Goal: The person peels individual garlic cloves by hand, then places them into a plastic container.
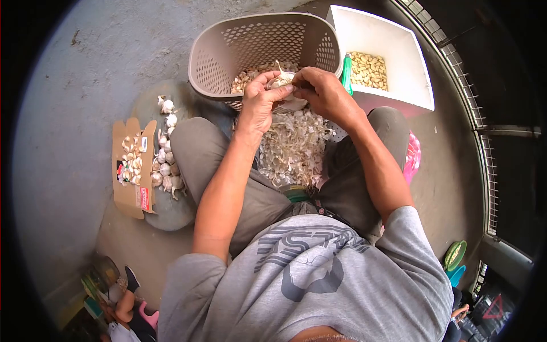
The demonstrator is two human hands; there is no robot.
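Upper centre of the frame: both hands meet on one garlic bulb (pixel 281 80), held just above the near rim of the tan basket (pixel 259 43). Left hand (pixel 257 104): grip pinching the bulb from the left side. Right hand (pixel 323 90): grip pinching at the bulb's right edge, fingers curled. Below the hands, centre frame, a heap of garlic skins (pixel 293 148) lies between the person's knees. Upper right: white box (pixel 380 54) holding peeled cloves, touching the basket. Left of frame: cardboard box (pixel 132 166) with cloves, and a row of whole bulbs (pixel 166 153) just beside it on the floor
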